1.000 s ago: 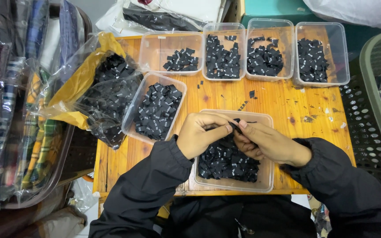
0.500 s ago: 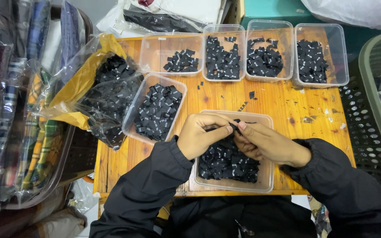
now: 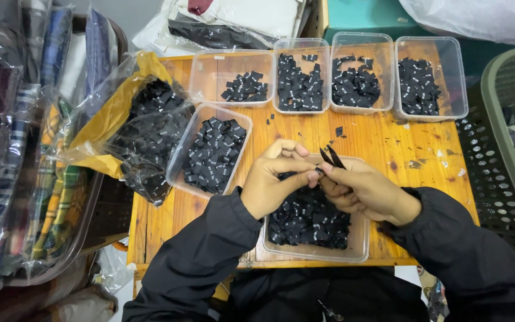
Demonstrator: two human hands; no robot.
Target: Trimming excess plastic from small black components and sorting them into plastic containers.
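Note:
My left hand (image 3: 274, 180) and my right hand (image 3: 366, 192) meet above a clear plastic tub (image 3: 360, 247) of small black fabric labels at the table's near edge. Both pinch thin black label strips (image 3: 331, 157) that stick up between the fingertips. The right hand grips their base while the left thumb and forefinger touch them from the left. Black sleeves cover both arms.
A second tub of labels (image 3: 210, 154) lies to the left, beside a clear bag of labels (image 3: 150, 134) on yellow paper. Several tubs (image 3: 354, 80) line the far edge of the wooden table (image 3: 412, 149). A dark mesh basket (image 3: 508, 167) stands right; bagged fabrics (image 3: 25, 161) left.
Almost nothing moved; both hands stay together over the near tub, with only slight finger shifts on the strips.

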